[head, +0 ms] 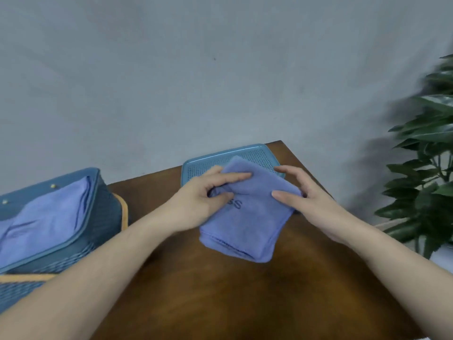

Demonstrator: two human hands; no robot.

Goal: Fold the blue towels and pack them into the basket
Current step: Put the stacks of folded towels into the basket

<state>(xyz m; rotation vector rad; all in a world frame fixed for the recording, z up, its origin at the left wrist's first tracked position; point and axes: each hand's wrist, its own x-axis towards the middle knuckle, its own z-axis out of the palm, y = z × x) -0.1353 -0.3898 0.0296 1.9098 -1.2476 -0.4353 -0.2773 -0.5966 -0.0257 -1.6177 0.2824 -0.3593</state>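
Observation:
A folded blue towel [247,224] with dark letters lies on the brown table [220,290], its far corner over a blue perforated tray [203,168]. My left hand [203,200] pinches the towel's upper left fold between thumb and fingers. My right hand [306,195] lies on the towel's right edge, thumb on top and fingers spread over the far side. A blue woven basket [103,209] stands at the left, with another blue towel [49,217] lying inside it.
The basket has an orange rim band [123,212] at its base. A leafy green plant [426,168] stands to the right of the table. A grey wall rises behind. The table's near half is bare wood.

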